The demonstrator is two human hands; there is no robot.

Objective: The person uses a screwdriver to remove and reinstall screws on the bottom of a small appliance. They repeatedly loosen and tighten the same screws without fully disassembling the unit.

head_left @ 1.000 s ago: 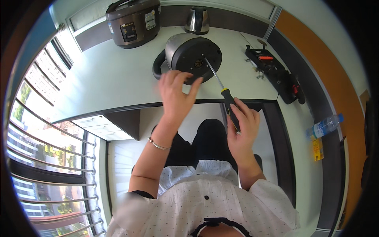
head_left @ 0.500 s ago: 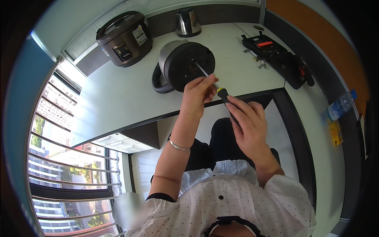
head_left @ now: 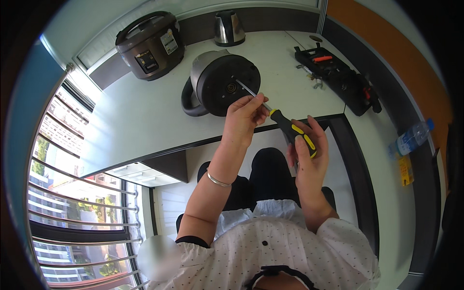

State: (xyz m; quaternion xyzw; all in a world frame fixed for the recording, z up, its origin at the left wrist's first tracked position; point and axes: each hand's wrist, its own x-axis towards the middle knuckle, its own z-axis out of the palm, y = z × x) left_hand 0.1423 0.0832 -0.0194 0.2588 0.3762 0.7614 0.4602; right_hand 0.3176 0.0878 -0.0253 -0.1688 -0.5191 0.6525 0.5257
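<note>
A steel kettle [head_left: 199, 67] lies on its side on the white desk, its black round base [head_left: 217, 96] turned toward me and its handle at the left. The screwdriver [head_left: 288, 126] has a black and yellow grip, and its metal shaft slants up to a small hole in that base. My left hand [head_left: 244, 116] pinches the shaft between thumb and fingers just below the base. Around the grip, my right hand [head_left: 311, 159] is loosely curled, with the thumb on it and the fingers partly lifted. How deep the tip sits cannot be made out.
A brown electric cooker [head_left: 150, 46] and a smaller steel kettle [head_left: 229, 29] stand at the back. To the right lie a black tool case [head_left: 338, 77], small metal parts [head_left: 309, 72], a plastic bottle [head_left: 412, 140] and a yellow packet [head_left: 406, 170]. The desk's dark edge [head_left: 193, 145] runs below my hands.
My right hand has rolled round the grip and loosened, so the thumb side and yellow patches now show. My left hand stays on the shaft. The whole view has shifted slightly.
</note>
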